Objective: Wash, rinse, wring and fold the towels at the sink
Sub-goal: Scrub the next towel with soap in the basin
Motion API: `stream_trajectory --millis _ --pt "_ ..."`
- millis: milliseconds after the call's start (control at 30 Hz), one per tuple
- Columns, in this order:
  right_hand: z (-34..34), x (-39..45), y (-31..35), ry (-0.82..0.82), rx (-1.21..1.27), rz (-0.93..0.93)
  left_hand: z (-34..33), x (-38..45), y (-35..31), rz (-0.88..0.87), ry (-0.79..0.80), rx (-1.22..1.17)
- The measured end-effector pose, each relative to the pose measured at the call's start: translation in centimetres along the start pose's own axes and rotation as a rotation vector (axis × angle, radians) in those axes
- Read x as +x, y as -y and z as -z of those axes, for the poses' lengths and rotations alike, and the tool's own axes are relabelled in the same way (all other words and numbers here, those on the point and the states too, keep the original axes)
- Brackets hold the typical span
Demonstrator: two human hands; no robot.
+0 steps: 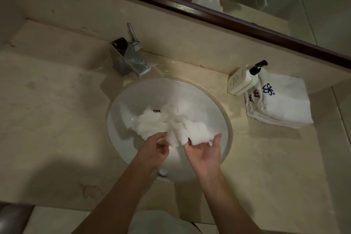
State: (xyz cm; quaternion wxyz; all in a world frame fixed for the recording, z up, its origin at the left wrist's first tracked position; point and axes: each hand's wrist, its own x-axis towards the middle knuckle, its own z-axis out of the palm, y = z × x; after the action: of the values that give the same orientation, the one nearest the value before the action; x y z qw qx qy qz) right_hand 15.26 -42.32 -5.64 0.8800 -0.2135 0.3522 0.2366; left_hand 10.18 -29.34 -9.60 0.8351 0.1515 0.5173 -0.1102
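Marble vanity, round basin (121, 104): left hand (154, 151) and right hand (204, 153) both grip bunched white towel (167, 125); hands slightly apart.

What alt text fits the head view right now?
Both hands, left hand and right hand, hold a crumpled white towel in the round sink. A folded towel stack and soap bottle sit at right, faucet behind.

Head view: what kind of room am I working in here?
Most likely a hotel bathroom: a round white sink set in a beige stone counter, a framed mirror behind, and folded monogrammed towels beside a pump bottle.
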Motion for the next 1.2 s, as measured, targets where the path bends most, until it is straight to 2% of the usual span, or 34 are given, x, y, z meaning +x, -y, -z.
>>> stream_trajectory --millis 100,200,300,333,400,433,467,533,600,633,700,767,867,900,967,1033,1067,1100,1200 --pt "0.4 -0.1 1.6 -0.046 -0.162 0.012 -0.8 0.2 0.6 -0.129 0.013 -0.03" --pt "1.3 0.1 3.0 -0.02 -0.342 0.128 -0.6 0.0 0.8 -0.247 -0.018 -0.106" --pt "3.1 -0.2 4.3 -0.18 -0.58 0.309 -0.1 -0.1 0.3 -0.277 0.046 -0.093" --pt "3.9 -0.2 4.8 -0.242 -0.744 0.394 0.0 -0.8 0.3 -0.283 0.064 -0.029" --pt "4.9 -0.4 5.6 -0.275 -1.047 0.531 0.0 -2.1 0.1 -0.148 0.18 0.016" --pt "5.0 -0.5 5.9 -0.275 -1.094 0.55 0.0 -2.7 -0.3 -0.128 0.227 0.039" --pt "4.8 -0.5 6.4 -0.251 -1.009 0.527 0.5 -3.1 -1.0 -0.141 0.242 0.047" --pt "4.2 -0.5 7.2 -0.14 -0.6 0.331 0.9 -4.0 -2.3 -0.137 0.226 0.048" --pt "4.1 0.0 7.8 -0.062 -0.265 0.178 1.3 -4.2 -2.8 -0.109 0.088 0.067" --pt "3.9 0.3 7.9 -0.057 -0.175 0.123 1.5 -3.7 -2.6 -0.106 0.018 0.051" --pt "3.8 0.7 7.8 -0.036 -0.102 0.025 1.8 -2.8 -1.8 -0.134 -0.017 -0.022" --pt "3.7 0.3 7.1 -0.033 -0.153 -0.084 1.8 -2.3 -0.4 -0.224 0.019 -0.113" --pt "3.1 -0.7 5.1 0.0 -0.291 -0.19 1.1 -2.8 1.5 -0.2 0.255 -0.204" --pt "2.7 -1.1 4.1 0.025 -0.366 -0.193 1.0 -2.5 1.8 -0.166 0.284 -0.153" --pt "2.0 -1.2 1.7 0.044 -0.751 -0.062 0.6 -1.8 2.1 -0.195 0.221 0.158" --pt "0.8 -0.9 -0.2 0.003 -1.223 0.181 0.3 -1.2 1.7 -0.393 0.071 0.712" --pt "0.3 -0.7 -0.9 -0.031 -1.326 0.252 0.3 -1.2 1.4 -0.516 -0.044 0.927" --pt "-0.1 -0.6 -1.5 -0.046 -1.318 0.246 0.3 -1.5 1.1 -0.604 -0.11 0.984" --pt "-0.6 -0.8 -4.3 -0.065 -1.264 0.01 -0.2 -2.6 0.1 -0.652 -0.18 0.782"
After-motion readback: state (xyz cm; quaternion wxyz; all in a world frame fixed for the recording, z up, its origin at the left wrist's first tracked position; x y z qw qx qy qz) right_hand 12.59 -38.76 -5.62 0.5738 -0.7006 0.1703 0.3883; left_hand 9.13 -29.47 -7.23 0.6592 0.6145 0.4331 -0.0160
